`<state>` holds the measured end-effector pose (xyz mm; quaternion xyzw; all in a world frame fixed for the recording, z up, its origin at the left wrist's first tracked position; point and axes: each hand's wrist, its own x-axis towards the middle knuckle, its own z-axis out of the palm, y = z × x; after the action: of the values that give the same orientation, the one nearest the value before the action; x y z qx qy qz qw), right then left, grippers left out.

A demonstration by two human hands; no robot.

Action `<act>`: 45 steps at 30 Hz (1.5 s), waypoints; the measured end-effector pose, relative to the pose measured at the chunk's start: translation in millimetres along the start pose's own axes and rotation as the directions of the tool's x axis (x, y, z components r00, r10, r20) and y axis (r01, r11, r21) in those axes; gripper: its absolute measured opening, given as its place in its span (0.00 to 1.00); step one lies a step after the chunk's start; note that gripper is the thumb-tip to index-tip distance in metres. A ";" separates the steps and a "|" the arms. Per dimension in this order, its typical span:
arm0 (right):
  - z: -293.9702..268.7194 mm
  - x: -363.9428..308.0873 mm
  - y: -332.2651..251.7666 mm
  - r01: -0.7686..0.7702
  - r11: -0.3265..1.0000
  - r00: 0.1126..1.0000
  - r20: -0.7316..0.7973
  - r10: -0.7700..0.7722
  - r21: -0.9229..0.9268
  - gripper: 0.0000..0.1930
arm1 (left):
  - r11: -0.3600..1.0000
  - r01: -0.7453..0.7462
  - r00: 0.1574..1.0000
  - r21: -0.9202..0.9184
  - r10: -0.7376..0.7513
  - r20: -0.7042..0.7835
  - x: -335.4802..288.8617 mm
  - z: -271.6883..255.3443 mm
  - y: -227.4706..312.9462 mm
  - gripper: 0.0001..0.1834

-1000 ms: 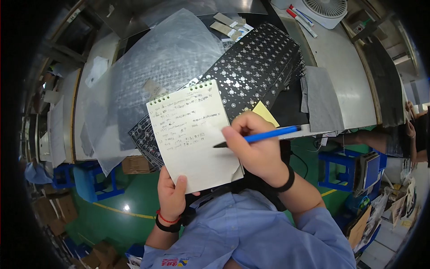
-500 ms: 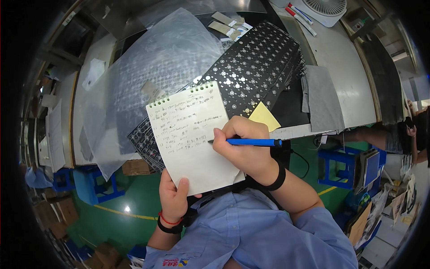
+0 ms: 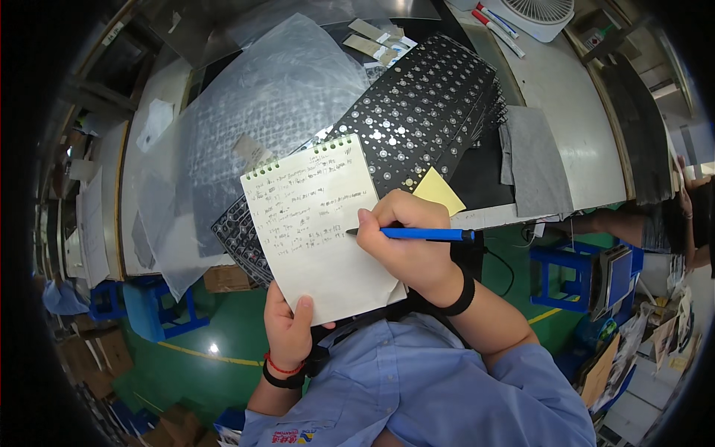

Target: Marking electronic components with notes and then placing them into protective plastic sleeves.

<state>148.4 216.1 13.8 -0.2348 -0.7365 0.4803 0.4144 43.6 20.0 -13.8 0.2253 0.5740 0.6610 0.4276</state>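
My left hand (image 3: pixel 289 328) grips the lower left corner of a white spiral notepad (image 3: pixel 328 279), thumb on the page and fingers beneath. Rows of dark handwriting cover the upper part of the sheet. In my right hand (image 3: pixel 413 249) is a blue pen (image 3: pixel 432 235), held between thumb and fingers. Its dark tip is at the end of a written line, near the right side of the page. Behind the pad lies a stack of black perforated plates (image 3: pixel 417 112) with silver round spots. A yellow sticky note (image 3: pixel 441 192) rests at the stack's near edge.
Translucent plastic sheeting (image 3: pixel 290 67) spreads over the left of the table. At right lie a grey cloth (image 3: pixel 538 160) and markers (image 3: pixel 500 33) beside a white fan (image 3: pixel 538 13). Blue stools (image 3: pixel 558 279) stand on the green floor. Another person's arm (image 3: pixel 696 223) shows at far right.
The pen and my right hand have shifted very slightly to the right over the page. My left hand keeps its hold on the notepad.
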 end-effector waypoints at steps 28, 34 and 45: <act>4.1 0.5 -2.6 0.019 0.998 0.998 -0.059 -0.023 -0.054 0.14 | 1.000 0.005 1.000 0.004 -0.005 0.002 -0.3 -2.1 -1.6 0.18; 2.7 -0.5 -2.5 -0.001 0.999 0.999 -0.051 -0.001 -0.040 0.14 | 1.000 0.019 1.000 -0.001 -0.019 -0.011 -0.7 -0.7 0.0 0.17; 4.6 -0.7 -1.2 0.012 1.000 0.997 -0.077 -0.013 -0.019 0.14 | 1.000 0.008 1.000 -0.012 -0.008 0.005 0.2 -0.3 0.5 0.17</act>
<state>145.0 212.7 13.7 -0.2523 -0.7258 0.4616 0.4432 43.1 20.0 -13.4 0.2217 0.5698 0.6623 0.4330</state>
